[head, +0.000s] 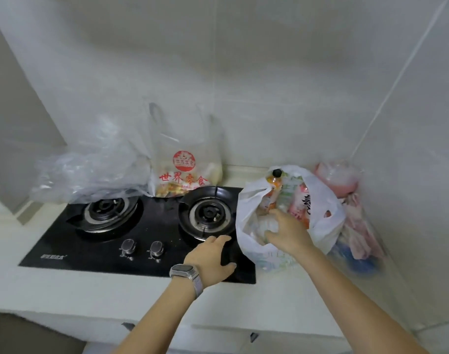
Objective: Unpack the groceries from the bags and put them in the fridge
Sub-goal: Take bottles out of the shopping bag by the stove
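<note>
Both hands reach toward the white grocery bag (318,200) standing on the pale counter (65,297) right of the stove. Inside its open mouth, the right hand (287,235) has loosely spread fingers over pale packets; whether it grips one cannot be told. Beside the bag's near-left edge, the left hand (209,259), watch (183,272) on its wrist, hovers with relaxed, straight fingers over the black gas hob (90,254). An orange bottle with a black cap (275,183) and a pink packet (301,205) stand upright in the bag. Pink bags (346,182) fill the corner behind it. A red-printed clear bag (183,172) and crumpled clear plastic (90,167) sit along the tiled wall (243,72), leaving the front counter strip open.
</note>
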Available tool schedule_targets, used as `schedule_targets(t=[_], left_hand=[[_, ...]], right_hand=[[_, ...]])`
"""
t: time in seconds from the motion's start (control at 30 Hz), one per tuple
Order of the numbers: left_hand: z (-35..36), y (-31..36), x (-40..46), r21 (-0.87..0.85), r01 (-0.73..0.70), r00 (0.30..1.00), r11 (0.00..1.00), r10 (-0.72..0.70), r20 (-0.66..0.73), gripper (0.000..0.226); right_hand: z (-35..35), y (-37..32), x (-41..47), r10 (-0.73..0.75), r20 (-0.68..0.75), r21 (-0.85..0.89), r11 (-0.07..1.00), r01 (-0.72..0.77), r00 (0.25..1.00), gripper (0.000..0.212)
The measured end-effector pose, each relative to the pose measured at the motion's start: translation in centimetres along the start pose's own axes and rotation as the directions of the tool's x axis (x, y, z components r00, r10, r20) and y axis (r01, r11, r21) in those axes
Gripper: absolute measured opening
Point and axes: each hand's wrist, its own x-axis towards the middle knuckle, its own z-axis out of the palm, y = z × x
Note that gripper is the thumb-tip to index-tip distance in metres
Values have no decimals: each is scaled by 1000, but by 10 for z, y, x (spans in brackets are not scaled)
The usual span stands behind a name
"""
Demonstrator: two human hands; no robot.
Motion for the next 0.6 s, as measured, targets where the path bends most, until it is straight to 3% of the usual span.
schedule_targets(t=[0.23, 0.37, 0.6], left_hand=[[26, 45, 73, -141, -35, 984, 989, 58, 167, 41], [38, 51, 97, -113, 36, 984, 993, -15, 180, 43], [44, 35, 113, -121, 157, 973, 980, -133, 188, 57]], right_hand=[[-29, 68, 71, 143, 42, 13, 990, -144, 989, 46], [-16, 87, 98, 168, 160, 5, 985, -171, 973, 42], [47, 83, 122, 83, 333, 9, 996, -91, 939, 37]])
